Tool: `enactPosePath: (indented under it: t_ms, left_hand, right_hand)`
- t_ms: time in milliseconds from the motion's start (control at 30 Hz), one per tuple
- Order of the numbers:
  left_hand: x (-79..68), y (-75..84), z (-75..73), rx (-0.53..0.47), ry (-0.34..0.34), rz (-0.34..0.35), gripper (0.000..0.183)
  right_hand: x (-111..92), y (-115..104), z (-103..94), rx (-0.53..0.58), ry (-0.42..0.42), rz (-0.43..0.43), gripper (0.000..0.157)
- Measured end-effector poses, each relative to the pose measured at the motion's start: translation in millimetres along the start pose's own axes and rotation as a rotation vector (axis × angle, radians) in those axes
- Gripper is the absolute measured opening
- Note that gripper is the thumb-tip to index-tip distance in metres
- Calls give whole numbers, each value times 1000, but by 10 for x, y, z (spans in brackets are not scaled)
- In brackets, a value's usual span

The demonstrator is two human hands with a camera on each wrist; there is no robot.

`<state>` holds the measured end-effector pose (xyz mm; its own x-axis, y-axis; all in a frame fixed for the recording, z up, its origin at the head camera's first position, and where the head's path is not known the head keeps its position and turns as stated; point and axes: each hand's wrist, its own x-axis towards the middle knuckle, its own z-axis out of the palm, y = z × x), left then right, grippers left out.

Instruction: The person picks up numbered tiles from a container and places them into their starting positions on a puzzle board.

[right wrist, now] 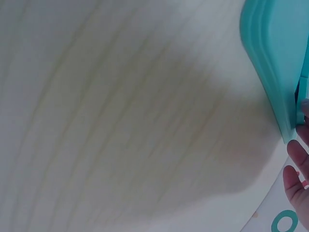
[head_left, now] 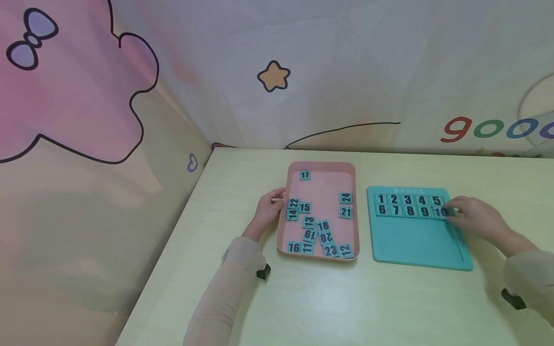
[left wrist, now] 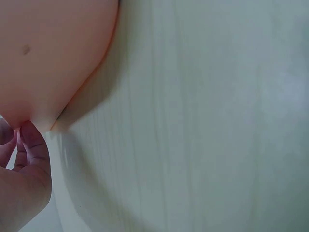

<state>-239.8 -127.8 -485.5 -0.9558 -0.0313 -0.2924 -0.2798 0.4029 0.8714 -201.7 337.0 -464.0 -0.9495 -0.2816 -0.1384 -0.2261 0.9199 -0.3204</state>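
Observation:
My left hand (head_left: 267,211) is at the left side of a pink tray (head_left: 320,167), its thumb and fingers gripping the edge. In the left wrist view, fingertips (left wrist: 34,137) meet the tray's outer wall (left wrist: 58,63). Loose teal number tiles lie in the tray, among them 17 (head_left: 305,175), 21 (head_left: 345,212) and 23 (head_left: 331,250), turned various ways. On the teal board (head_left: 415,242), tiles 1 to 10 form two rows. My right hand (head_left: 478,218) pinches the 10 tile (head_left: 440,212) at the end of the second row, partly covering it.
The pale wooden table (head_left: 316,302) carries the tray and, to its right, the board. Behind it hangs a printed backdrop (head_left: 329,67) with a star and coloured letters. A dark wrist device (head_left: 263,271) sits by the left sleeve.

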Motion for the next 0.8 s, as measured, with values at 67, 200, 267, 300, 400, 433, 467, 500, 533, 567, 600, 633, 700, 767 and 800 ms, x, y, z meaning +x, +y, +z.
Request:
enactPosePath:
  t_ms: [67, 200, 267, 300, 400, 433, 467, 500, 533, 567, 600, 633, 700, 767, 800]
  left_hand:
    - [-3, 3, 1, -1, 0, -6, 41]
    - [-7, 10, 1, 3, 2, -13, 41]
    - [-9, 12, -1, 7, 4, -12, 41]
    - [-9, 12, -2, 9, 6, -10, 41]
    - [-10, 9, -3, 13, 10, -4, 42]
    - [-10, 8, -3, 13, 11, -3, 41]
    - [-10, 8, -2, 13, 12, -3, 41]
    - [-10, 7, -2, 14, 12, -3, 41]
    - [-12, 7, -2, 14, 12, -3, 41]
    - [-14, 8, -3, 14, 11, -2, 41]
    - [-15, 8, -3, 13, 11, -3, 41]
    - [-17, 9, -3, 13, 11, -3, 41]
    - [-20, 13, -4, 13, 10, -2, 41]
    - [-20, 17, -4, 14, 11, -1, 42]
    - [-20, 18, -5, 14, 11, -1, 41]
  right_hand:
    - [2, -11, 17, -10, 12, -4, 36]
    - [6, -29, 56, -31, 33, -5, 35]
    - [7, -41, 71, -40, 42, -2, 35]
    - [8, -49, 76, -44, 44, 1, 35]
    - [15, -69, 67, -59, 46, -1, 36]
    - [18, -77, 59, -62, 48, -6, 36]
    - [22, -90, 48, -64, 50, -10, 36]
    - [27, -102, 37, -67, 58, -19, 36]
    - [32, -121, 24, -70, 69, -28, 35]
    - [40, -143, 12, -70, 80, -38, 36]
    - [46, -173, 1, -68, 96, -50, 35]
    - [54, -208, -12, -61, 111, -58, 35]
    - [76, -286, -35, -52, 135, -75, 34]
    - [102, -376, -54, -39, 144, -89, 34]
    - [115, -424, -64, -28, 147, -95, 34]
